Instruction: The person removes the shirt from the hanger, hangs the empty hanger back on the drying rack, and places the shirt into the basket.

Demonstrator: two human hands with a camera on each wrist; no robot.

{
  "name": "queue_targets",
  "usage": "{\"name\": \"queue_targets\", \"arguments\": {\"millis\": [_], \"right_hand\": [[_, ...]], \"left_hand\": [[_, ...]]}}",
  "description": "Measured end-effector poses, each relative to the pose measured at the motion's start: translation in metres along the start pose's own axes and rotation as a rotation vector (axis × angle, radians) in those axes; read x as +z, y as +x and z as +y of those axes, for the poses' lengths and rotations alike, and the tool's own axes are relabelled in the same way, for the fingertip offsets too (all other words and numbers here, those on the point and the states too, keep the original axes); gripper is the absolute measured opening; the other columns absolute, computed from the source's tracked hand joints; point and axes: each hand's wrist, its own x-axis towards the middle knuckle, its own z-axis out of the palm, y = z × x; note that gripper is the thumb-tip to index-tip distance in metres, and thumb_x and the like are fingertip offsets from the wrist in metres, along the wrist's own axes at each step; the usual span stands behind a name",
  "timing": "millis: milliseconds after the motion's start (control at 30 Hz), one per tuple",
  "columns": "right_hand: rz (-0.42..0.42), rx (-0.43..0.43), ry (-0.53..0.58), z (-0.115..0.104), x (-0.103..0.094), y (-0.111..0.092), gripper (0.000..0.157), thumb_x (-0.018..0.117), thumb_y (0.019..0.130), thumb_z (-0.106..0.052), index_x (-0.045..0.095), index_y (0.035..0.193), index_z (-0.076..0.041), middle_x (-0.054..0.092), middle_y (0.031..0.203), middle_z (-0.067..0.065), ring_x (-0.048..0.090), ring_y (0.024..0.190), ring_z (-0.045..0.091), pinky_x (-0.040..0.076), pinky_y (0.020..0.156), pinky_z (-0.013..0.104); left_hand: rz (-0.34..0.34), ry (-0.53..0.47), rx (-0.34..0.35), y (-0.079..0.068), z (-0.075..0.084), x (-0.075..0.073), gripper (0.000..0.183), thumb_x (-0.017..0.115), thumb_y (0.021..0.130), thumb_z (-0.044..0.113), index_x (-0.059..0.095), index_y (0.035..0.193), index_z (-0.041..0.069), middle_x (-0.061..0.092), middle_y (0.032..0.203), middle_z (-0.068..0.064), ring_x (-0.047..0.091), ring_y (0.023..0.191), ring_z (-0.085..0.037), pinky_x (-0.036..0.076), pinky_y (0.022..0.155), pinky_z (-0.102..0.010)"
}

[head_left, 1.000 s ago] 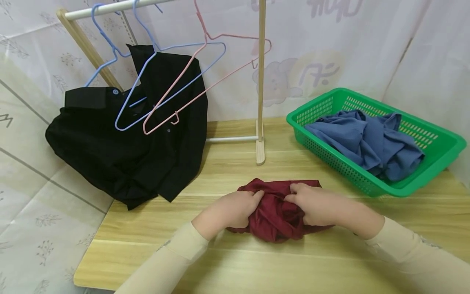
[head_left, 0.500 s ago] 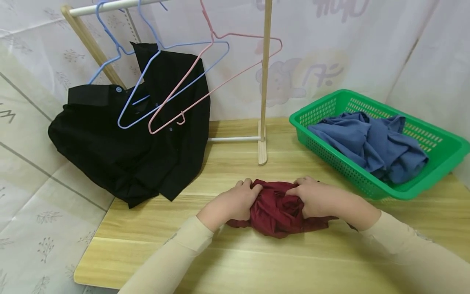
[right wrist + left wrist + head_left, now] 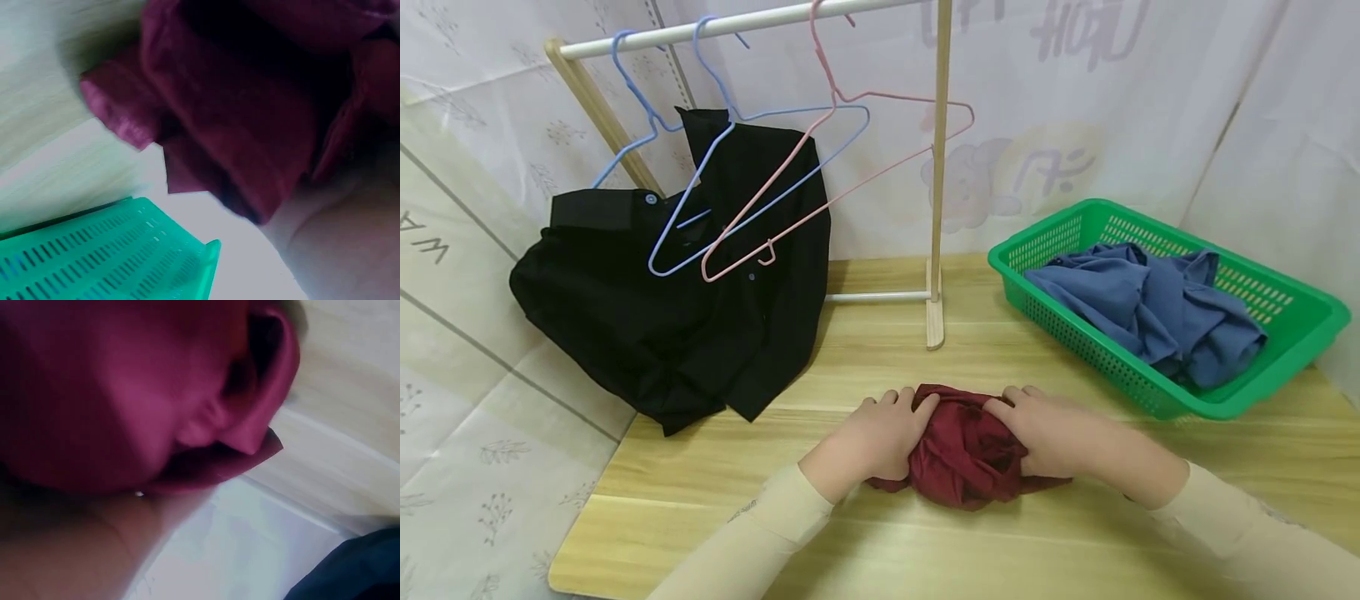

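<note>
A crumpled dark red garment (image 3: pixel 964 450) lies bunched on the wooden table (image 3: pixel 880 550) in the head view; its kind cannot be told from the folds. My left hand (image 3: pixel 886 433) grips its left side, thumb toward the middle. From the right, my right hand (image 3: pixel 1048 429) holds the opposite side, with the fingers partly over the far edge. Red folds (image 3: pixel 156 394) fill much of the left wrist view and hide the left fingertips. Loose corners of the cloth (image 3: pixel 237 119) hang out in the right wrist view, where the right fingers are hidden.
At the back left stands a clothes rack (image 3: pixel 937 167) with blue hangers (image 3: pixel 760 196) and a pink hanger (image 3: pixel 831 200). A black shirt (image 3: pixel 677 292) hangs there, its lower part over the table's left edge. A green basket (image 3: pixel 1217 404) at right holds a blue garment (image 3: pixel 1150 300).
Both hands stay on the red garment, shifting their hold and bunching it a little more compactly. The fingers now reach further over its far side. The head view has tilted slightly.
</note>
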Motion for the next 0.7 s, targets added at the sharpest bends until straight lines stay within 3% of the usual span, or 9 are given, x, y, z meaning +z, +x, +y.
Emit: {"name": "queue_targets", "arguments": {"millis": [100,200,300,400,500,600,700], "right_hand": [[0.013,-0.005,0.014,0.003,-0.001,-0.004,0.079,0.084,0.069,-0.036,0.049,0.135,-0.010,0.056,0.120,0.014,0.056,0.107,0.032,0.052,0.085,0.046],[0.029,-0.015,0.011,0.004,-0.005,-0.004,0.079,0.083,0.069,-0.028,0.048,0.137,-0.009,0.056,0.121,0.013,0.055,0.107,0.031,0.052,0.085,0.045],[0.032,-0.030,0.003,0.003,-0.008,-0.003,0.077,0.082,0.069,-0.023,0.048,0.138,-0.009,0.057,0.120,0.011,0.056,0.105,0.029,0.052,0.085,0.043],[0.008,-0.027,0.002,0.000,-0.011,-0.002,0.076,0.081,0.071,-0.022,0.047,0.139,-0.009,0.056,0.121,0.012,0.056,0.104,0.028,0.053,0.083,0.042],[-0.007,-0.018,-0.001,-0.002,-0.010,-0.004,0.080,0.081,0.073,-0.022,0.043,0.142,-0.010,0.056,0.123,0.013,0.056,0.106,0.030,0.053,0.084,0.044],[-0.019,-0.003,0.024,-0.004,-0.007,-0.006,0.089,0.080,0.073,-0.024,0.035,0.148,-0.010,0.054,0.127,0.015,0.055,0.111,0.033,0.052,0.088,0.046],[-0.053,0.025,0.068,-0.008,-0.004,-0.011,0.101,0.081,0.070,-0.031,0.026,0.153,-0.011,0.051,0.133,0.018,0.053,0.117,0.038,0.051,0.092,0.050]], "left_hand": [[-0.063,-0.112,0.033,-0.006,-0.004,-0.002,0.111,0.072,0.076,0.060,0.009,0.159,0.020,0.032,0.155,-0.013,0.040,0.140,-0.028,0.049,0.100,-0.044],[-0.112,-0.213,0.053,-0.013,-0.010,-0.006,0.133,0.073,0.063,0.076,-0.002,0.159,0.023,0.021,0.161,-0.015,0.028,0.148,-0.031,0.044,0.107,-0.046],[-0.151,-0.276,0.056,-0.019,-0.013,-0.010,0.144,0.067,0.053,0.088,-0.010,0.157,0.026,0.012,0.164,-0.017,0.019,0.151,-0.034,0.038,0.111,-0.052],[-0.174,-0.327,0.022,-0.019,-0.010,-0.010,0.137,0.055,0.057,0.095,-0.012,0.157,0.029,0.010,0.164,-0.019,0.017,0.151,-0.038,0.035,0.111,-0.058],[-0.118,-0.294,-0.039,-0.014,0.000,-0.007,0.125,0.046,0.067,0.094,-0.003,0.159,0.025,0.022,0.160,-0.020,0.027,0.147,-0.038,0.040,0.107,-0.057],[-0.051,-0.204,-0.089,-0.010,0.010,-0.003,0.113,0.051,0.076,0.084,0.011,0.159,0.019,0.035,0.153,-0.018,0.039,0.140,-0.035,0.049,0.096,-0.053],[-0.026,-0.138,-0.109,-0.008,0.018,-0.002,0.103,0.061,0.080,0.069,0.020,0.157,0.014,0.041,0.149,-0.018,0.044,0.135,-0.032,0.054,0.085,-0.051]]}}
